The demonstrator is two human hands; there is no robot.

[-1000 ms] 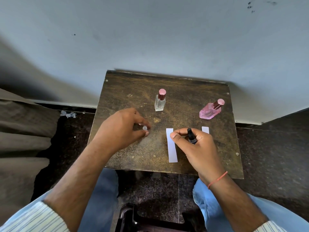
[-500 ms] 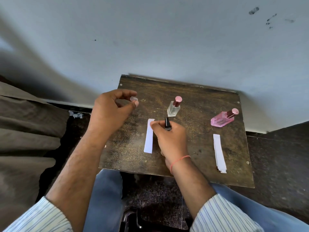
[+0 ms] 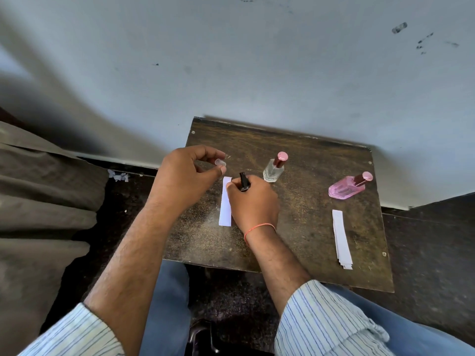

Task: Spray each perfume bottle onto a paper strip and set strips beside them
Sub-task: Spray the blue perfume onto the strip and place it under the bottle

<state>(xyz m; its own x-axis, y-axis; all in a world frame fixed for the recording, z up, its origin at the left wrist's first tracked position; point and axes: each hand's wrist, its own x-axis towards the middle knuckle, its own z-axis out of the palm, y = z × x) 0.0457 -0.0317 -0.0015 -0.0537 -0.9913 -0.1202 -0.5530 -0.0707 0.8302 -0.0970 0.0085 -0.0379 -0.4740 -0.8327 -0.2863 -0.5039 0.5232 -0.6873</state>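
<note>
My right hand (image 3: 253, 201) grips a small bottle with a black sprayer top (image 3: 244, 181), held just right of a white paper strip (image 3: 225, 201) lying on the small dark wooden table (image 3: 303, 227). Most of that bottle is hidden in my fist. My left hand (image 3: 185, 178) pinches a small clear cap (image 3: 220, 163) above the table's left edge. A clear bottle with a rose cap (image 3: 274, 167) stands behind my right hand. A pink bottle with a rose cap (image 3: 347, 189) lies tilted at the far right.
A stack of white paper strips (image 3: 341, 238) lies near the table's right edge, below the pink bottle. A pale wall (image 3: 231, 73) rises just behind the table. Brown fabric (image 3: 38, 201) fills the left side. My knees in blue trousers (image 3: 167, 304) are under the front edge.
My right hand with the black-topped bottle has moved left, the single strip lying beside it. My left hand has lifted the clear cap off the table. The stack of strips is now uncovered.
</note>
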